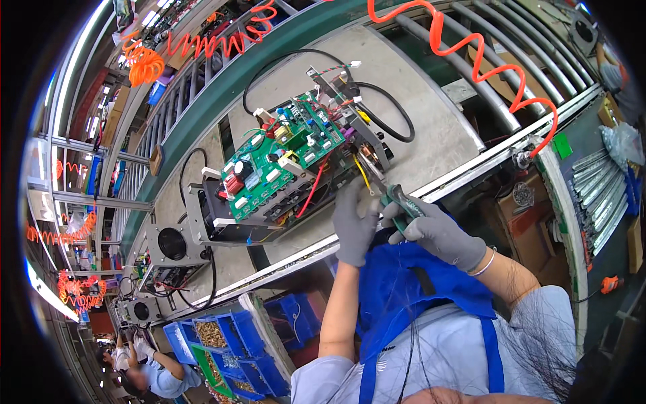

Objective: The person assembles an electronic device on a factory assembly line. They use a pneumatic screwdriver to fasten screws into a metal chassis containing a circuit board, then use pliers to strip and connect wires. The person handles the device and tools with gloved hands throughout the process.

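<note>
Hair strands, right hand clasping green-handled tool, partly covered, left hand, grip unclear

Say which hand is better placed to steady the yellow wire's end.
Probably the left hand: it is close beside the yellow wire and appears to hold nothing, while the right hand is closed around a green-handled tool.

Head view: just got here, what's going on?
The gray-gloved right hand grips a green-handled tool near the end of a yellow wire. The left hand is beside that wire; whether it touches it is unclear. The wire hangs from an open electronic unit lying on the metal worktop, its green circuit board exposed.
</note>
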The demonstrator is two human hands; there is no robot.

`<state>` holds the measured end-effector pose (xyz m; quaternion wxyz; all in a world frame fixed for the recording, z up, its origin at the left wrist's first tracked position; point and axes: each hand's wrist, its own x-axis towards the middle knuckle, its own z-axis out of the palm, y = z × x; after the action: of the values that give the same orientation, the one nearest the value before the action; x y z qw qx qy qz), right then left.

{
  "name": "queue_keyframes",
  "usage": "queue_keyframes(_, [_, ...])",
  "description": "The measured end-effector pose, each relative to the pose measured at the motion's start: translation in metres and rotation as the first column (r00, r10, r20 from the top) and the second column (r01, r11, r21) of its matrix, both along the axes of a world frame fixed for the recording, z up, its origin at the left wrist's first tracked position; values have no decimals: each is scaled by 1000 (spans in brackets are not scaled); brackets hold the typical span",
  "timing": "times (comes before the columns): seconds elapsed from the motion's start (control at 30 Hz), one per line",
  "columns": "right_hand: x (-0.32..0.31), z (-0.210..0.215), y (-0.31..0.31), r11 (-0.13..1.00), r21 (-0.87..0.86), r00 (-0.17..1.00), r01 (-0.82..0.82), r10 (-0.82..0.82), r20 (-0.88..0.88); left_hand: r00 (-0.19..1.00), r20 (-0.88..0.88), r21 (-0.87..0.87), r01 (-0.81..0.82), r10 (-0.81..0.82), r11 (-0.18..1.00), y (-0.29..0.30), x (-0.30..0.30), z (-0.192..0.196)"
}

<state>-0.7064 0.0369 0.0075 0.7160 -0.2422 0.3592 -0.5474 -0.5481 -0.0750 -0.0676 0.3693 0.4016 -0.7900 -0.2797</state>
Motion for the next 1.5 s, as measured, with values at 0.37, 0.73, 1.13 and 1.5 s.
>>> queue_keyframes(0.37, [15, -3, -15, 995, 66, 959, 80, -95, 266, 942, 250, 18, 227, -224, 974, -18, -15, -9])
queue_keyframes(0.73, [26, 1, -33, 978, 147, 841, 147, -202, 502, 871, 214, 362, 351, -443, 864, -75, -20, -108])
queue_keyframes(1.13, [5, -21, -35, 969, -36, 670, -244, 195, 716, 891, 347, 239, 216, -291, 947, -58, -52, -69])
queue_keyframes(1.5, [-1, -23, -45, 937, -134, 690, -324, 330, 644, 904, 374, 179, 149, -208, 972, -60, -56, -68])
